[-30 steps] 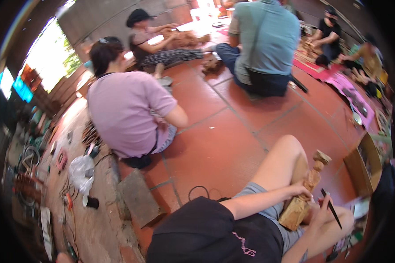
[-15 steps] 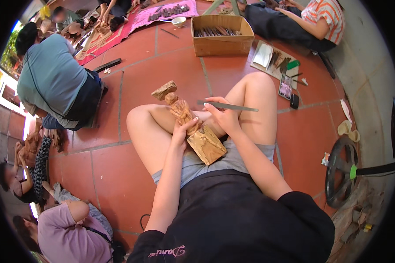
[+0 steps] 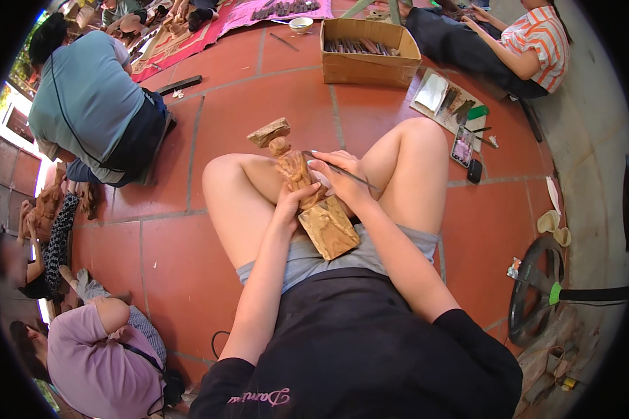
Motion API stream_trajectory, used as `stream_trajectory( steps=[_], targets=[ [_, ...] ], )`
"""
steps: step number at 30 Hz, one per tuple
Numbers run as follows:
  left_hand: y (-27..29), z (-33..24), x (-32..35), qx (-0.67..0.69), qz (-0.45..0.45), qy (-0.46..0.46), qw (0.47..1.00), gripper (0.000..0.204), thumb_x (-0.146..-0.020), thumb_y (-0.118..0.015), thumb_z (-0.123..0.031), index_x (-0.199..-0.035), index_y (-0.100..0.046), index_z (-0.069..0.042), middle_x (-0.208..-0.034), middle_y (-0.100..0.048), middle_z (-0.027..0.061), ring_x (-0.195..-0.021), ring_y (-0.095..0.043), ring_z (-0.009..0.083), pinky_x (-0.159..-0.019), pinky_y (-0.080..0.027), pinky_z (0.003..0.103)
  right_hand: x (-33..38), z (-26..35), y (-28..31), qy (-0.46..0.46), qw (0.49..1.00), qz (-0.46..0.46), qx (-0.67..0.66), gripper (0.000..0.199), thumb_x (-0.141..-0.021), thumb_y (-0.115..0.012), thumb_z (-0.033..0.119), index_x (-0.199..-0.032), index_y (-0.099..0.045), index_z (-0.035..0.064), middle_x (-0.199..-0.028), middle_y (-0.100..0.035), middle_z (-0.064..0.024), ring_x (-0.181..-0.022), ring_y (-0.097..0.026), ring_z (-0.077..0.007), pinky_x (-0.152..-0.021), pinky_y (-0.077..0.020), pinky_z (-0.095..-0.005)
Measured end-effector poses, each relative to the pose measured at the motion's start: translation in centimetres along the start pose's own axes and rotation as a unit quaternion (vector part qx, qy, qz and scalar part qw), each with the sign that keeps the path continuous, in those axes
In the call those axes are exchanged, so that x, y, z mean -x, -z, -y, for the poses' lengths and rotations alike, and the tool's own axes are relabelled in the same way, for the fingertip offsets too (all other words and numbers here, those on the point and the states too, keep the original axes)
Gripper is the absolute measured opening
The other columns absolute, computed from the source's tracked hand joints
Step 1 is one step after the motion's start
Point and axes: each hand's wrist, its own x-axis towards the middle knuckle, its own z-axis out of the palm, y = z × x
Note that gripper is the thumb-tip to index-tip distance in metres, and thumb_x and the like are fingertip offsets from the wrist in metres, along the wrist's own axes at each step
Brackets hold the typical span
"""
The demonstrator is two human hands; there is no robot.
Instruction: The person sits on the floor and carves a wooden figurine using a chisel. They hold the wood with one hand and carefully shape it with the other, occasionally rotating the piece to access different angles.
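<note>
A carved wooden figure (image 3: 291, 167) lies over my lap, with a round head, a rough slab above it and a squared, uncut block (image 3: 330, 228) as its base. My left hand (image 3: 293, 204) is wrapped round its lower body, just above the block. In my right hand (image 3: 344, 176) is a slim steel carving chisel (image 3: 357, 179), gripped by closed fingers. One end points at the figure's upper body; whether it touches the wood I cannot tell. The other end slants back over my right wrist.
Beyond my knees stands a cardboard box (image 3: 370, 70) of carving tools. Right of it are a board (image 3: 426, 105), a phone (image 3: 463, 146) and a small black case (image 3: 474, 171). A black wheel-like stand base (image 3: 518, 293) is at right. Several people sit around on the tiled floor.
The chisel has turned from nearly level to slanting, its left end now close to the figure's upper body. My right hand has shifted slightly left. My left hand keeps its hold.
</note>
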Motion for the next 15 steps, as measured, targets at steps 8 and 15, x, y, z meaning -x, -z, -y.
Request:
stream_trajectory(
  steps=[8,15],
  targets=[
    [0.0,-0.2,0.0,0.045,-0.006,-0.002,0.999,0.047,-0.075,-0.067,0.008,-0.117,-0.047,-0.003,-0.102,-0.063,0.0114,-0.088,-0.067,0.0226,-0.077,-0.059,0.037,1.9,1.1,2.1,0.113,0.981,0.082,0.134,0.025,-0.086,-0.065,0.023,-0.103,-0.071,0.0069,-0.089,-0.07,-0.004,-0.09,-0.063,-0.0187,-0.091,-0.0363,-0.0357],
    [-1.1,-0.5,0.4,0.03,-0.018,-0.02,0.999,0.046,-0.075,-0.066,0.009,-0.116,-0.049,-0.003,-0.099,-0.065,0.0099,-0.091,-0.067,0.0232,-0.077,-0.059,0.038,0.9,-0.6,1.0,0.078,0.994,0.032,0.073,0.023,-0.086,-0.064,0.021,-0.103,-0.072,0.0082,-0.091,-0.07,-0.0026,-0.094,-0.061,-0.0165,-0.093,-0.0345,-0.0345]
  ],
)
